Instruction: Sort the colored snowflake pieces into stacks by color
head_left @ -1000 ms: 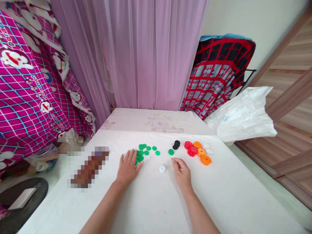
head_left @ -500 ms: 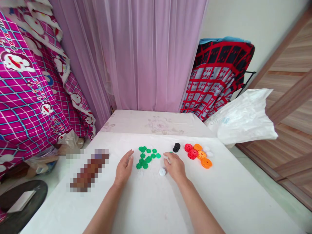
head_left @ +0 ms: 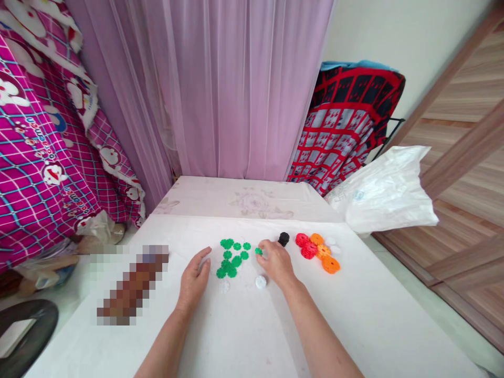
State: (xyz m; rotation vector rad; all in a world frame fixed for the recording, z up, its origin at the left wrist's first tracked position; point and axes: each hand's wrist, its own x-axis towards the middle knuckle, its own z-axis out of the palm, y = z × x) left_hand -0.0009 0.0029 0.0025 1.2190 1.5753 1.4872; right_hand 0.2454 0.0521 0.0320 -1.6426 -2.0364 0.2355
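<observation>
Several green toothed discs (head_left: 231,256) lie in a loose cluster on the white table (head_left: 244,325). My left hand (head_left: 192,278) rests just left of them, fingers together and slightly curled, holding nothing I can see. My right hand (head_left: 275,260) lies palm down right of the cluster, fingertips pinched at one green disc (head_left: 258,251) at the cluster's right edge. A white disc (head_left: 260,282) lies beside my right wrist, and another white one (head_left: 224,286) sits below the green group. A black disc stack (head_left: 283,239) stands just beyond my right hand.
Red discs (head_left: 306,245) and orange discs (head_left: 326,257) with two white ones (head_left: 333,244) lie to the right. A white plastic bag (head_left: 386,191) sits at the table's right edge. A blurred brown object (head_left: 132,286) lies on the left. A purple curtain (head_left: 220,89) hangs behind.
My right hand moved left and forward from the white disc to the lone green disc and slid it toward the cluster. My left hand drew back off the green discs, uncovering them.
</observation>
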